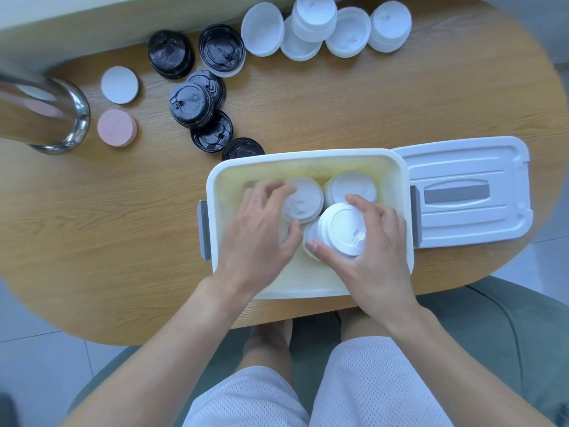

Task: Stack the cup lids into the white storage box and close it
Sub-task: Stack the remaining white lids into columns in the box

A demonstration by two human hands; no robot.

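The white storage box [308, 158] stands open at the table's near edge. Inside it are stacks of white cup lids. My right hand [369, 251] grips one stack of white lids [341, 232], tilted, at the box's middle. My left hand [261, 232] reaches into the box's left half, fingers on another white lid stack [303, 200]. A third white stack [351, 186] sits at the box's far right corner. The box lid [468, 192] lies flat to the right of the box.
Several black lids [194, 103] lie spread left of centre on the wooden table [123, 226]. More white lid stacks [323, 26] sit at the far edge. A white disc [119, 84], a pink disc [117, 127] and a metal cylinder [46, 112] are at the left.
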